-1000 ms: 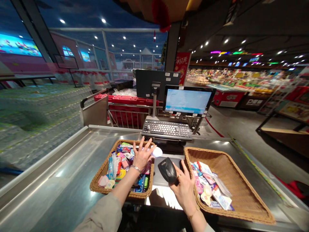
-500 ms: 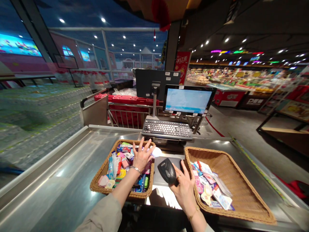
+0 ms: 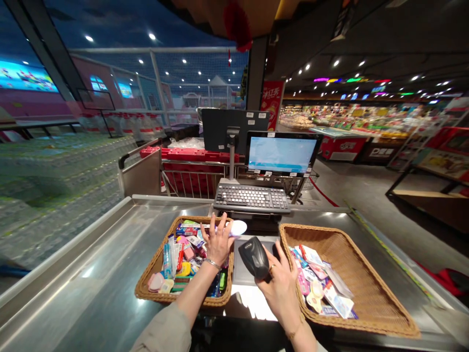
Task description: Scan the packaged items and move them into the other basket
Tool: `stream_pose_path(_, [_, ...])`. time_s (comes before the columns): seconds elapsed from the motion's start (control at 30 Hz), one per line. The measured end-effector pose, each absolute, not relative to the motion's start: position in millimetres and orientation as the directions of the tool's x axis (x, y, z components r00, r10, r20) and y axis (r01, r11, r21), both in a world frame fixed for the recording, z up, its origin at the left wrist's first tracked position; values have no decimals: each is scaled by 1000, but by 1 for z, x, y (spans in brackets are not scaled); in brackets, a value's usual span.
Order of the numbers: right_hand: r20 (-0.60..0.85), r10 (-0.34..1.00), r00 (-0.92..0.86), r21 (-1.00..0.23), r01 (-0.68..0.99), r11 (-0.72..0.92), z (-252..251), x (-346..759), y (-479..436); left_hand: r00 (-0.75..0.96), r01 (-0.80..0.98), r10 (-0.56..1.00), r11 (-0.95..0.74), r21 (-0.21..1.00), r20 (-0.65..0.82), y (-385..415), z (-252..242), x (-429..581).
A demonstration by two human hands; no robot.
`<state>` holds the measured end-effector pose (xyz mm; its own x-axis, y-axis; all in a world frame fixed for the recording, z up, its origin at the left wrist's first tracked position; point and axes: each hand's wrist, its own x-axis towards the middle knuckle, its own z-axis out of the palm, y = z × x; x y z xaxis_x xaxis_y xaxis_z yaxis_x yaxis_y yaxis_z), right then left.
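My left hand (image 3: 219,244) is over the right side of a wicker basket (image 3: 141,283) packed with small packaged goods. A white oval item (image 3: 239,228) sticks out between its thumb and forefinger, past the basket's rim; its kind is unclear. The other fingers are spread. My right hand (image 3: 281,281) is wrapped around a black barcode scanner (image 3: 253,257), whose head points left above a grey plate (image 3: 240,278) set in the counter. To its right, a second wicker basket (image 3: 366,269) holds several carded items (image 3: 337,298) heaped at its left end.
Behind the baskets stand a black keyboard (image 3: 252,197), a lit monitor (image 3: 282,153) and a second screen seen from behind (image 3: 234,129). The metal counter (image 3: 91,293) has a raised edge. A shopping cart (image 3: 194,176) is beyond it; stacked bottle packs (image 3: 66,186) are at left.
My left hand has shifted slightly right across the basket, and the white oval item has moved right with it. My right hand keeps the scanner in nearly the same place. The view has shifted slightly.
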<state>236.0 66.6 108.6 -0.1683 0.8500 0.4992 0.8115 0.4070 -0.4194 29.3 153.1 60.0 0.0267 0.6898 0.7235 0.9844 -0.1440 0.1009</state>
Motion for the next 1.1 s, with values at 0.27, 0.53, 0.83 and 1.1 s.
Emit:
stream_pose_path(0.27, [519, 843, -141, -435, 805, 403, 124, 227, 61, -23, 981, 534, -151, 122, 845, 159, 60, 47])
stream_pose_path(0.53, [515, 844, -150, -430, 807, 405, 129, 227, 58, -32, 979, 515, -156, 131, 856, 163, 62, 52])
stream_pose_path(0.83, [539, 831, -135, -429, 805, 409, 134, 226, 57, -60, 976, 521, -147, 159, 851, 167, 65, 57])
stream_pose_path(1.1, [541, 831, -131, -408, 823, 395, 139, 228, 57, -161, 957, 536, -119, 263, 829, 176, 72, 64])
